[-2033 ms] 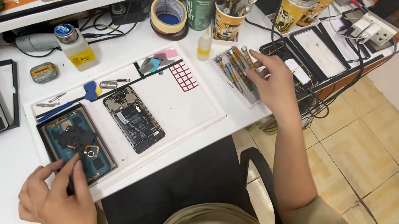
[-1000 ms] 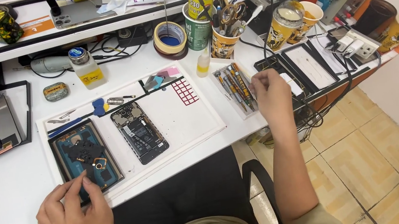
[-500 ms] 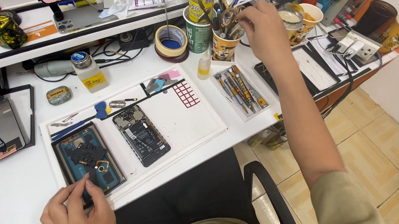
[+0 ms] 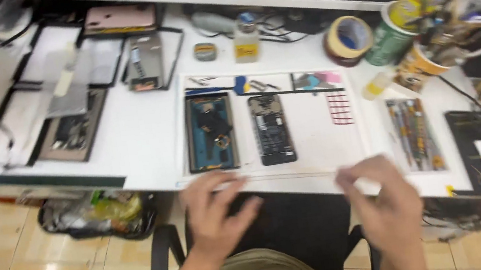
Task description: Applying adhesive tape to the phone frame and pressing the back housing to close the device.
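Opened phones on the white work mat (image 4: 316, 137): two of them lie side by side, both face-down with backs off. I read the teardown as well under way and nothing reassembled yet. The left one, a teal-rimmed phone frame (image 4: 210, 132), shows a dark cavity with small parts and a loose cable inside. The right one, a black phone board (image 4: 271, 128), shows a flat dark surface of shields and components. What is left, as far as I can judge: all refitting and closing up.

My left hand (image 4: 212, 213) hovers at the mat's near edge, just below the teal frame, fingers (image 4: 236, 212) spread and loosely curled, gripping nothing that I can see. My right hand (image 4: 383, 201) hangs at the near edge further right, fingers bent inward; motion blur keeps me from telling whether anything small is pinched there.

Materials noted:
- Mat: smooth, matte, rectangular, with a pink grid patch (image 4: 339, 107) printed on it.
- Blue-handled tool (image 4: 232, 86) and metal tweezers along the mat's far edge.
- Screwdriver tray (image 4: 414, 135) just right of the mat, slim coloured shafts in rows.
- Tape roll (image 4: 347, 39), tan, standing on edge behind the mat.
- Paper cups (image 4: 425, 62) stuffed with tools, glossy.
- Small clear bottle (image 4: 246, 39) with a yellow label.
- Desk: white, hard, cluttered.
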